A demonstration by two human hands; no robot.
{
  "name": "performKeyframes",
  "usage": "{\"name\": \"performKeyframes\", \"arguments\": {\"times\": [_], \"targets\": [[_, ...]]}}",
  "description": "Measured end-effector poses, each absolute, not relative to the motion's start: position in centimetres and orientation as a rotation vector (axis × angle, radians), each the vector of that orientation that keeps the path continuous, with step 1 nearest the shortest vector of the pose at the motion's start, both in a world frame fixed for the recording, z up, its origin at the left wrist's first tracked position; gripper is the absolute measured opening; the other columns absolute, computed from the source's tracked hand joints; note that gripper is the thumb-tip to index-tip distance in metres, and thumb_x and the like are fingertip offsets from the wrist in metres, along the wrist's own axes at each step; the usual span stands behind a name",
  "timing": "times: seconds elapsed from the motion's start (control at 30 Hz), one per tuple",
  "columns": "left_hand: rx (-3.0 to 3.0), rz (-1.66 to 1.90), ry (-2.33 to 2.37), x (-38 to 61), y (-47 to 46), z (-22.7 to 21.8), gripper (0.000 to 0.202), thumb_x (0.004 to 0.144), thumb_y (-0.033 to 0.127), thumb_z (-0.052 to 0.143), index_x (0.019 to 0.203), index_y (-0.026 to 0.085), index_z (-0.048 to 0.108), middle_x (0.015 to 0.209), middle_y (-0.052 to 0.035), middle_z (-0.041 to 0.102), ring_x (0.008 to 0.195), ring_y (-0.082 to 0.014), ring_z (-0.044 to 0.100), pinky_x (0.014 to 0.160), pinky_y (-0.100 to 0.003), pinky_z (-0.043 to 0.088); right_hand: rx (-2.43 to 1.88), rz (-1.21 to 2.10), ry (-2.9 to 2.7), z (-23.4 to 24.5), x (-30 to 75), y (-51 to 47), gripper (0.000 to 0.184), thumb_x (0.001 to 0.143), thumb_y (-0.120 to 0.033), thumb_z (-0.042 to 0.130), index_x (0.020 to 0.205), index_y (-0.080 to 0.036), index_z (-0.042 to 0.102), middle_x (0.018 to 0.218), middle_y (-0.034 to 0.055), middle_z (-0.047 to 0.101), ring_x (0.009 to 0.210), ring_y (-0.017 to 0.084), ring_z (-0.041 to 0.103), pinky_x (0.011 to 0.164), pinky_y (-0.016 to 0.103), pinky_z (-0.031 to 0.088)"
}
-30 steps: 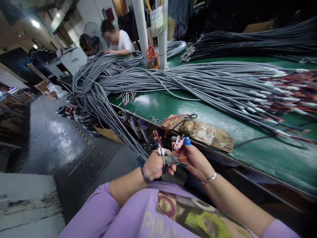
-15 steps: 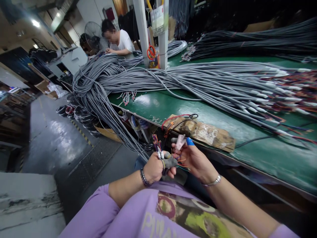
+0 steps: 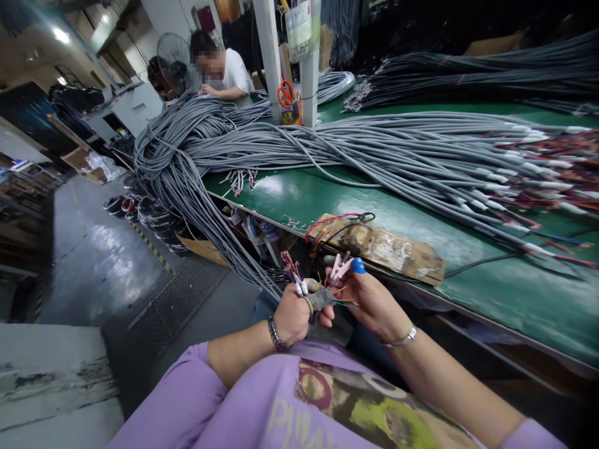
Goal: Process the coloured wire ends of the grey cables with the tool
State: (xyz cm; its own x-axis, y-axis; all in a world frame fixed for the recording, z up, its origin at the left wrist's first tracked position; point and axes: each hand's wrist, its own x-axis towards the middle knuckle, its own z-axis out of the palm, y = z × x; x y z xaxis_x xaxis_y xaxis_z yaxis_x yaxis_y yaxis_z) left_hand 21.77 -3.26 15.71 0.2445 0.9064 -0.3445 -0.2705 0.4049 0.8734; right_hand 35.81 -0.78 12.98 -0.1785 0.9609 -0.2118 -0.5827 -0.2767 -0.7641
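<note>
1. Green table [image 3: 285, 192] runs off right, gray cables [image 3: 337, 142] heaped across it; far left, a co-worker [image 3: 235, 72] in white shirt.
2. Left hand [image 3: 294, 313] clenched round cable ends [image 3: 300, 287], near side, just off table edge; colored wires [image 3: 291, 266] poke up.
3. Right hand [image 3: 377, 307] pinches pink clip [image 3: 340, 267], just right of left hand.
4. Taped board [image 3: 388, 248] on near table edge, beyond right hand.

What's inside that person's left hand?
Coloured wires with white sleeves at their base stick out above the left hand; thin wires poke out to the right. Its curled fingers hide the middle, so what lies inside the grip can't be seen.
</note>
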Motion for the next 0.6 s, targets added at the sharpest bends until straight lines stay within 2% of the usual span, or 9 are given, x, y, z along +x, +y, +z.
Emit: {"name": "performKeyframes", "arguments": {"times": [0.1,0.27,0.43,0.6], "targets": [[0.761,0.964,1.019,22.0,-3.2,15.7,0.047,0.054,0.052,0.079,0.062,0.014,0.053,0.046,0.0014,0.056,0.036,-0.0081,0.049,0.037,-0.019,0.039,-0.775,1.8,-0.603,13.2,35.6,-0.5,0.047,0.073,-0.066,0.064,0.084,-0.02,0.068,0.075,0.006,0.067,0.063,0.02,0.061,0.062,0.036,0.048],[0.749,0.957,1.066,22.1,-3.0,15.4,0.046,0.054,0.051,0.079,0.064,0.014,0.054,0.047,0.0016,0.056,0.036,-0.0081,0.049,0.038,-0.019,0.04,-0.779,1.757,-0.558,13.2,35.2,-0.3,0.045,0.072,-0.064,0.067,0.086,-0.021,0.068,0.073,0.0054,0.068,0.065,0.022,0.062,0.063,0.036,0.049],[0.767,0.929,1.06,22.0,-3.0,15.0,0.046,0.055,0.051,0.079,0.063,0.014,0.053,0.047,0.0012,0.056,0.036,-0.0081,0.049,0.038,-0.019,0.04,-0.776,1.774,-0.583,13.3,35.1,-0.6,0.049,0.073,-0.068,0.062,0.083,-0.02,0.067,0.075,0.0062,0.068,0.063,0.021,0.061,0.061,0.036,0.05],[0.828,0.92,1.035,21.3,-3.6,14.9,0.046,0.059,0.054,0.077,0.062,0.013,0.054,0.048,-0.0003,0.057,0.036,-0.0084,0.049,0.038,-0.02,0.041,-0.795,1.85,-0.59,13.2,36.1,-1.2,0.051,0.062,-0.069,0.071,0.078,-0.021,0.068,0.082,0.0062,0.069,0.064,0.016,0.059,0.063,0.031,0.051]]}}
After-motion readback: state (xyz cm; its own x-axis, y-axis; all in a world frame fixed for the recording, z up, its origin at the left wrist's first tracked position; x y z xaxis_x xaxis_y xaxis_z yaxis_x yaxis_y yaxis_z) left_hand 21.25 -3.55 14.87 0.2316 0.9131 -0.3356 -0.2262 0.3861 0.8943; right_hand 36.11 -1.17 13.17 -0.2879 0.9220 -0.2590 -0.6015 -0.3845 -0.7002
